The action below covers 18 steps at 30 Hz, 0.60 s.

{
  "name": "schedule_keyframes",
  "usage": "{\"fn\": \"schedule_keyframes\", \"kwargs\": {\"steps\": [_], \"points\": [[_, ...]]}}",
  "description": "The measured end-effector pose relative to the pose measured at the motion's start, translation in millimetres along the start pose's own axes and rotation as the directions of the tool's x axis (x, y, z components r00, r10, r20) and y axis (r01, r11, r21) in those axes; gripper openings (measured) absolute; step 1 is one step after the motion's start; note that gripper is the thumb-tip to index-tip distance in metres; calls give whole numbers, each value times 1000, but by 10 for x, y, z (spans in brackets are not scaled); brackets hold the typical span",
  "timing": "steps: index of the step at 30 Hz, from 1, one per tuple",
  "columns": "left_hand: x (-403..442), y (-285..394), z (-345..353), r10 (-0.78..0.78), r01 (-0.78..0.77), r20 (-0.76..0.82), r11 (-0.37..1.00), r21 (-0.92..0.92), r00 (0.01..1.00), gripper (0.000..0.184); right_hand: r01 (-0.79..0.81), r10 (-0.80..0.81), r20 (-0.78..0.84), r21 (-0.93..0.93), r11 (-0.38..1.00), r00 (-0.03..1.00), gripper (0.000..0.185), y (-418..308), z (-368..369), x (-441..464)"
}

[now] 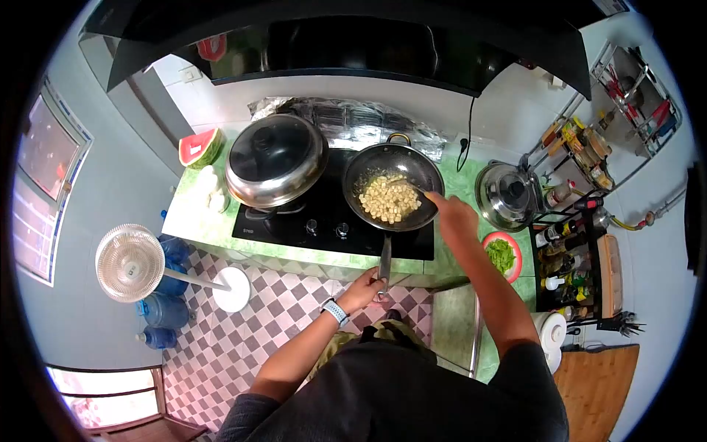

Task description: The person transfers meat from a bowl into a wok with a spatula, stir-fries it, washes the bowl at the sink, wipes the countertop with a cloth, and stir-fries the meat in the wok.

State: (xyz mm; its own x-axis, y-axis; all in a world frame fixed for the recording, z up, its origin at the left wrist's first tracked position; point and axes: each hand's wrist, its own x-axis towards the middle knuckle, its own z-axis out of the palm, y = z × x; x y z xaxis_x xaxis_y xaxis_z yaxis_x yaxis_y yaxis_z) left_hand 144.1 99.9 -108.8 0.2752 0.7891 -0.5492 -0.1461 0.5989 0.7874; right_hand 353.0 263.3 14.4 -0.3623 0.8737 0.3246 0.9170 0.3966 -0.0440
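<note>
A dark wok (431, 171) sits on the right side of the black cooktop (294, 230). Pale, diced pieces of food (389, 199) are heaped in its lower middle. My left hand (361, 289) is closed around the end of the wok's long handle (385, 258), and a watch is on that wrist. Over the wok's right rim, my right hand (451, 214) grips a spatula (417, 188) whose far end reaches into the food and is partly hidden. To the left of the wok stands a large steel pan with a domed lid (276, 158).
Right of the cooktop are a lidded pot (507, 193) and a red-rimmed bowl of chopped greens (502, 255). A bottle rack (563, 261) stands further right. A cut watermelon (200, 149) lies at the counter's left end. A white fan (131, 263) and blue water jugs (163, 311) occupy the floor.
</note>
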Motion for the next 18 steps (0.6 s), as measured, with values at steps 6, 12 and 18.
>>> {"fn": "schedule_keyframes", "kwargs": {"steps": [6,12,18], "points": [[157,-253,-195,138,-142,37,976,167,990,60,-2,25,284,-83,997,958,30,-387,-577,-459],[14,-26,-162,114,-139,193,983,120,975,60,-148,168,175,-120,982,970,43,-673,-212,-294],[-151,47,-245,40,-66,194,989,133,980,70,-147,177,193,-163,976,965,24,-1090,-86,-437]]}}
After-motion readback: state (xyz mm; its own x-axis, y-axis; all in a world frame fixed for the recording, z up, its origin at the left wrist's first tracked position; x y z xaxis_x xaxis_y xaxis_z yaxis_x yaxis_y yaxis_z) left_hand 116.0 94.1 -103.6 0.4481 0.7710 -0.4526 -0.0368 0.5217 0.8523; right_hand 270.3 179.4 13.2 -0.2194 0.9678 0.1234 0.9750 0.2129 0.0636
